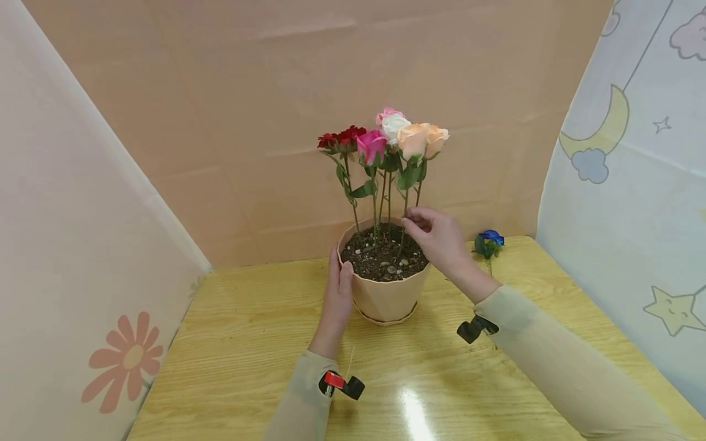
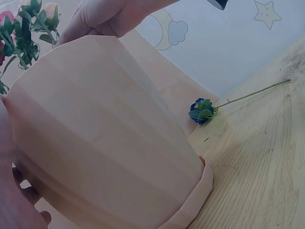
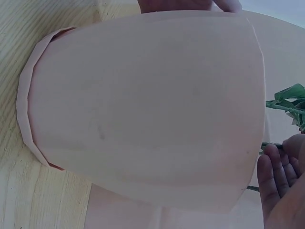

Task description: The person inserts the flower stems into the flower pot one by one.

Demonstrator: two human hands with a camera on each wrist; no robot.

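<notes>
A peach flowerpot (image 1: pixel 388 298) full of dark soil (image 1: pixel 366 264) stands on its saucer (image 1: pixel 384 322). My left hand (image 1: pixel 335 300) rests along the pot's left side, fingers nearly straight and the thumb close to the rim. Over the right side of the rim, my right hand (image 1: pixel 441 240) pinches the stem of a peach rose (image 1: pixel 412 142) between thumb and fingers, low down near the soil. Upright beside it stand another peach rose (image 1: pixel 437 139), a white rose (image 1: pixel 394 127), a magenta rose (image 1: pixel 372 146), a pink flower (image 1: pixel 388 114) and dark red flowers (image 1: pixel 350 136).
A blue rose (image 2: pixel 202 111) lies on the wooden table (image 1: pixel 248 343) right of the pot, its long stem (image 2: pixel 252 93) pointing away from the bloom. A peach backdrop (image 1: pixel 265 122) hangs close behind, with patterned white sheets (image 1: pixel 634 208) at both sides.
</notes>
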